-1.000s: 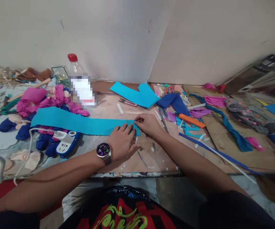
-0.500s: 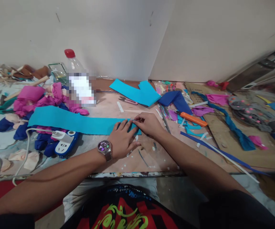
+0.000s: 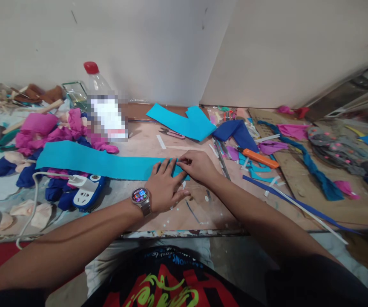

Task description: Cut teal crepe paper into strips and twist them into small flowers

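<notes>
A long turquoise strip (image 3: 123, 167), fabric or crepe paper by its look, lies flat across the worktable. My left hand (image 3: 165, 187), with a watch (image 3: 141, 196) on its wrist, presses on the strip near its right end, fingers spread. At that end's upper corner, my right hand (image 3: 198, 166) has thumb and fingertips pinched together on the strip's edge; anything small between them is hidden. Beyond the hands lie a folded turquoise strip (image 3: 184, 125) and small pink-handled snips (image 3: 174, 134).
A power strip (image 3: 86, 194) with a plugged-in cable lies at left, beside pink and blue cloth bunches (image 3: 40, 128). Behind them stands a red-capped bottle (image 3: 91, 68). To the right are an orange utility knife (image 3: 260, 158), scraps and cardboard (image 3: 299, 183).
The view has shifted very slightly. Both hands stay in almost the same place on the turquoise strip, and the watch face shows a different display.
</notes>
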`<state>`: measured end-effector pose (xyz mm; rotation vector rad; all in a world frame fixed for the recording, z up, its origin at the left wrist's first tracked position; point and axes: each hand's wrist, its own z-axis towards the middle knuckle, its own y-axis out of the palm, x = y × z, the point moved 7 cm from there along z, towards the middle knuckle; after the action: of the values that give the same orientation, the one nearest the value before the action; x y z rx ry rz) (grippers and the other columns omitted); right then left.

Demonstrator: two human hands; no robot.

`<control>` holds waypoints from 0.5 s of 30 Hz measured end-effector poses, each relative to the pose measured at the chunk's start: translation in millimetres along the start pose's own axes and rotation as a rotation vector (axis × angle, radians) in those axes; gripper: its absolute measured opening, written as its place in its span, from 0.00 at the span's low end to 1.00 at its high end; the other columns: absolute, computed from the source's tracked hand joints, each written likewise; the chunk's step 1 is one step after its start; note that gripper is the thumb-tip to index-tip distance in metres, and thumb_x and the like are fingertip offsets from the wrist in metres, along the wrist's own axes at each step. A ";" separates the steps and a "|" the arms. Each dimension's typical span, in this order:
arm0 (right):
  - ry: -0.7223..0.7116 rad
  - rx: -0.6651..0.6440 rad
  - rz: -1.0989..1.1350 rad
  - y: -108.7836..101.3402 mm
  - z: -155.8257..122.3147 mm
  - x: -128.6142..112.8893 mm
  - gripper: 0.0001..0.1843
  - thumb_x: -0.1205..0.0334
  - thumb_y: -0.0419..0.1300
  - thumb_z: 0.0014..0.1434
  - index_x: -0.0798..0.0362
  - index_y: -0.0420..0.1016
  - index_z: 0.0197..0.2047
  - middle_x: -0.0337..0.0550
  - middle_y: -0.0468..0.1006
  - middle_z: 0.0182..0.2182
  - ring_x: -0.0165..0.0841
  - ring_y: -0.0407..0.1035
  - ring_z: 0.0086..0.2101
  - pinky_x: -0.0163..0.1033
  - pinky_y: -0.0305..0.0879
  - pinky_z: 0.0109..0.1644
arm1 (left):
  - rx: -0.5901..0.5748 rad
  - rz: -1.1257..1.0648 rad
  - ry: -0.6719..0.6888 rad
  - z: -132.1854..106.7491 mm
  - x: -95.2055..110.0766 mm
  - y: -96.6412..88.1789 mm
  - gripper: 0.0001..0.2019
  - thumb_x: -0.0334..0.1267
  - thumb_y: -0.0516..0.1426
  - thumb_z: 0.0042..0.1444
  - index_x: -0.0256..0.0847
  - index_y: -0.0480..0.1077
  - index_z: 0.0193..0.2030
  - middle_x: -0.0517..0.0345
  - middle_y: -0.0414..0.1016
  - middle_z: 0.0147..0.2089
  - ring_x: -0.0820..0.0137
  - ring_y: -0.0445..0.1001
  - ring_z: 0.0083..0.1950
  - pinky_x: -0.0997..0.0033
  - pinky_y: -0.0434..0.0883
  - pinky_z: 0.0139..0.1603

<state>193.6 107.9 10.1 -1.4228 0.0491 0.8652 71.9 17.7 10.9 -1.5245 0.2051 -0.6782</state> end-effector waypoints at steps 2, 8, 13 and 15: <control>-0.017 -0.022 -0.002 -1.1 -0.8 -2.7 0.06 0.62 0.68 0.62 0.53 0.86 0.40 0.45 0.84 0.34 0.35 0.74 0.34 0.38 0.65 0.40 | 0.005 -0.001 0.001 -0.1 -0.3 -0.1 0.33 0.64 0.51 0.68 0.48 0.66 0.71 0.35 0.51 0.80 0.40 0.49 0.81 0.33 0.53 0.73; -0.102 -0.109 0.060 -9.1 -3.6 -9.3 0.13 0.67 0.63 0.62 0.52 0.87 0.47 0.45 0.83 0.36 0.35 0.74 0.35 0.38 0.66 0.41 | 0.014 0.005 -0.003 -0.5 -1.8 1.2 0.34 0.64 0.50 0.68 0.50 0.64 0.73 0.38 0.51 0.81 0.40 0.50 0.80 0.33 0.54 0.73; -0.207 -0.203 0.035 -12.1 -3.9 -7.5 0.19 0.70 0.59 0.62 0.50 0.87 0.52 0.47 0.80 0.38 0.37 0.76 0.39 0.40 0.69 0.44 | 0.015 0.007 -0.001 -1.0 -1.9 2.0 0.35 0.65 0.49 0.68 0.51 0.60 0.76 0.37 0.50 0.81 0.38 0.49 0.80 0.33 0.53 0.73; -0.242 -0.232 0.022 -12.8 -4.3 -6.2 0.20 0.69 0.59 0.62 0.50 0.86 0.53 0.47 0.80 0.38 0.38 0.76 0.39 0.41 0.69 0.45 | 0.019 0.006 -0.001 -1.1 -1.8 1.7 0.35 0.65 0.48 0.68 0.51 0.60 0.76 0.37 0.51 0.81 0.39 0.50 0.80 0.33 0.53 0.73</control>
<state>198.1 102.4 23.1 -1.5236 -0.2254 1.0826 70.4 17.5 8.8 -1.5059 0.2021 -0.6735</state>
